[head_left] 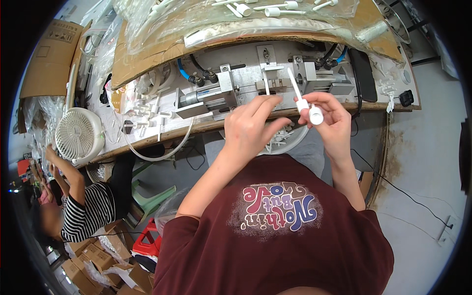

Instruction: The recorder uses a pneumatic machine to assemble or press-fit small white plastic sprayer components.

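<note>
The right hand (332, 118) is pinching a white stick (298, 92) near the tabletop's (381, 105) edge; the left hand (250, 123) is hovering open, seemingly empty. Any slack pinch is risking a drop into the bowl (298, 139).

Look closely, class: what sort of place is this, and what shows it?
Probably a small assembly workshop: a bench carries paired metal fixtures with blue hoses, many similar white plastic parts lie about, and cardboard boxes stand nearby.
</note>
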`<state>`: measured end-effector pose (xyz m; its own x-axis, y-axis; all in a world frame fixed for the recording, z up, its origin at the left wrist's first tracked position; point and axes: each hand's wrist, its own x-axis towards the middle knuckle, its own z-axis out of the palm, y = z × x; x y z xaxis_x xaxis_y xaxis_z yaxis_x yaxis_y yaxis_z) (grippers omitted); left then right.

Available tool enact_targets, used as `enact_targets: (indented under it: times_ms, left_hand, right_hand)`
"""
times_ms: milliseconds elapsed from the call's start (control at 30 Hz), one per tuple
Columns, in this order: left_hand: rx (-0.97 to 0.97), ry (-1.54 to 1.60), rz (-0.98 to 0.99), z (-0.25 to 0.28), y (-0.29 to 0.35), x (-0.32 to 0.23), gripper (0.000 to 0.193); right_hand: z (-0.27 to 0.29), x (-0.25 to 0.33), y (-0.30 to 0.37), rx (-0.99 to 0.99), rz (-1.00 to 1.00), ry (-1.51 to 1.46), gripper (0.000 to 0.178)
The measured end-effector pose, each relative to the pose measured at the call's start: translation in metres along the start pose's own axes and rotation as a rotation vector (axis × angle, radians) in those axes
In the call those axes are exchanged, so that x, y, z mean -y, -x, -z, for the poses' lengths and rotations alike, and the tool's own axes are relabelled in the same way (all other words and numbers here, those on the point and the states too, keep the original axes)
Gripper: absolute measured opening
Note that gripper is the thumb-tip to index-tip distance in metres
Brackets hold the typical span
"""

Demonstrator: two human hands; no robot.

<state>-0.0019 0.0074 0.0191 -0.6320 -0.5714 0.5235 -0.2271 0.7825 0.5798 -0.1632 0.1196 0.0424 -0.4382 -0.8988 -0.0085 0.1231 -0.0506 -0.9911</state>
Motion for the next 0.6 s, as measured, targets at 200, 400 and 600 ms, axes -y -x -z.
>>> enact_targets:
  times_ms: [200,400,600]
  left_hand:
    - [-0.01,0.35,0.079,0.005,-0.001,-0.012,0.029]
    - [0.0,0.108,0.065,0.006,0.011,-0.004,0.03]
    - [0.051,-0.255,-0.09,-0.009,0.014,0.011,0.029]
  right_hand:
    - [0.0,-0.015,0.001,0.164,-0.028,-0.012,0.027]
    - [0.003,-0.019,-0.006,0.108,0.075,-0.016,0.034]
    - [0.0,-0.005,-0.007,0.187,0.283,-0.025,0.046]
